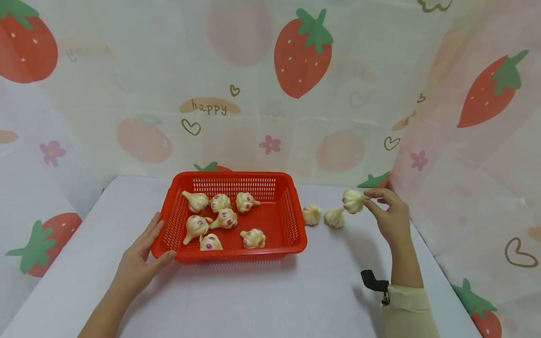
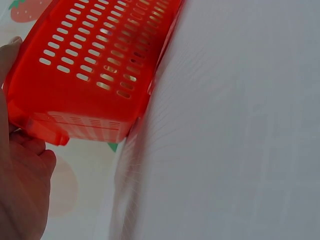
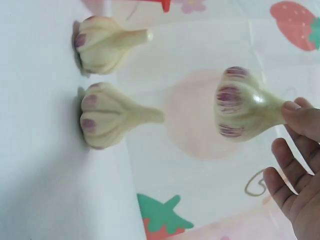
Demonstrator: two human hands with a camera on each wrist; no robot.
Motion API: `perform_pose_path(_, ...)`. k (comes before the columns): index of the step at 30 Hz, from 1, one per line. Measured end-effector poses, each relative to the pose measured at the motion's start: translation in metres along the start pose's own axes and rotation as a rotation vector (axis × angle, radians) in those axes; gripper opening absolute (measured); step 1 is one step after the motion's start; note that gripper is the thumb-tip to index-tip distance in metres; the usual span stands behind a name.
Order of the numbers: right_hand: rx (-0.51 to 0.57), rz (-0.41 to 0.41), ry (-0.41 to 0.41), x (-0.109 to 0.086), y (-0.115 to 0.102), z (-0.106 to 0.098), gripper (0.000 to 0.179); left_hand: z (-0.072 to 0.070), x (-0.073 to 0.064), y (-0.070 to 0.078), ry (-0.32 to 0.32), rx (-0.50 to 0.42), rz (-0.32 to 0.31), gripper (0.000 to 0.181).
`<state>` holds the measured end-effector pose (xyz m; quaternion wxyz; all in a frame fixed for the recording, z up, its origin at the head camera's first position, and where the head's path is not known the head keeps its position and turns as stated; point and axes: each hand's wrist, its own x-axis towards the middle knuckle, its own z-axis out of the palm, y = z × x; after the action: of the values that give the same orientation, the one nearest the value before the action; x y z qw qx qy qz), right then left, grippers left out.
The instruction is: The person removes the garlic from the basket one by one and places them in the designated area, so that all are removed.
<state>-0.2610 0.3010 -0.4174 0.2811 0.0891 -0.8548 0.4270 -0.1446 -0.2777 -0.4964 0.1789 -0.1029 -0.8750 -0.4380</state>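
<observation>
My right hand (image 1: 394, 219) pinches a garlic bulb (image 1: 352, 202) by its stem, between thumb and fingers, above the right side of the table. In the right wrist view that bulb (image 3: 237, 107) shows purple streaks at its base. Two more garlic bulbs (image 1: 335, 218) (image 1: 312, 215) stand on the table between this hand and a red plastic basket (image 1: 241, 255). At the basket's left front corner, my left hand (image 1: 137, 263) holds the rim, thumb on top and fingers along the side. Several garlic bulbs (image 1: 225, 218) lie in the basket, mostly toward its left half.
A white cloth (image 1: 253, 305) covers the table. Behind and on both sides hang pale sheets (image 1: 253, 56) printed with strawberries, hearts and flowers. A small black device (image 1: 374, 281) is fixed at the right wrist, by the sleeve.
</observation>
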Motion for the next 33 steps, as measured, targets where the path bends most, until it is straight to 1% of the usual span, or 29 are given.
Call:
perform_pose_path(2,-0.002,0.041,0.012,0.0,0.005,-0.002,0.02,0.0,0.0,0.0,0.003,-0.001,0.004,0.087)
perform_pose_path(6,-0.002,0.153,0.024,-0.003,0.013,-0.005,0.022,0.0,-0.001,0.0,0.006,0.014,0.008,0.087)
perform_pose_path(10,-0.02,0.257,0.022,-0.005,0.02,-0.004,0.027,0.0,-0.001,0.001,0.001,0.035,-0.005,0.087)
perform_pose_path(14,-0.03,0.328,0.03,-0.007,0.03,0.0,0.028,0.0,0.0,0.002,-0.006,0.039,-0.015,0.087)
perform_pose_path(19,-0.024,0.372,0.032,-0.008,0.043,0.007,0.027,-0.001,0.0,0.002,-0.003,0.032,-0.014,0.087)
perform_pose_path(24,-0.062,0.402,0.013,-0.01,0.053,0.012,0.027,0.0,0.0,0.002,0.001,0.051,-0.015,0.087)
perform_pose_path(28,-0.099,0.403,-0.008,-0.012,0.059,0.014,0.026,0.0,0.0,0.003,0.0,0.054,-0.017,0.087)
perform_pose_path(33,-0.147,0.37,-0.027,-0.015,0.067,0.018,0.025,0.0,0.0,0.003,0.002,0.039,-0.011,0.087)
